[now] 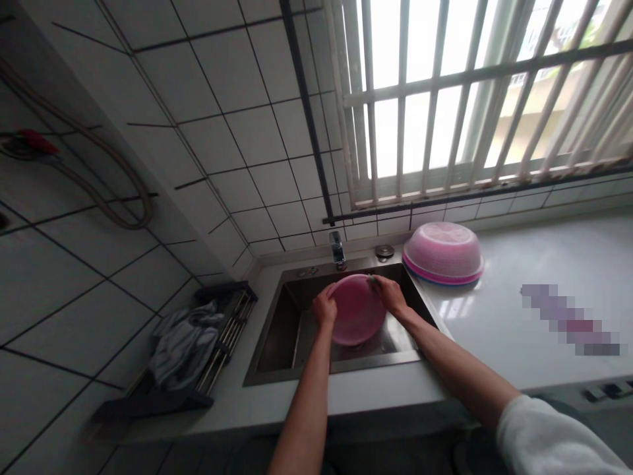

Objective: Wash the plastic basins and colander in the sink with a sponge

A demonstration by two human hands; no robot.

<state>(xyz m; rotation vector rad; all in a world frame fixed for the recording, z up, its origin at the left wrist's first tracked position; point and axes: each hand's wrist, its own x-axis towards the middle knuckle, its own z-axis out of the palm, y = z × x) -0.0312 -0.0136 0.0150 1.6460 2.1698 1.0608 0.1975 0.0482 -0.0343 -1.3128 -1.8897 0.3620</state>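
A pink plastic basin is held tilted over the steel sink, its hollow side facing me. My left hand grips its left rim, fingers closed round the edge. At the upper right rim my right hand is closed too, pressing something small and dark against the basin; I cannot make out what it is. The faucet stands just behind the basin.
An upturned pink basin stack rests on the white counter right of the sink. A dish rack with a grey cloth sits left. Tiled walls and a barred window stand behind.
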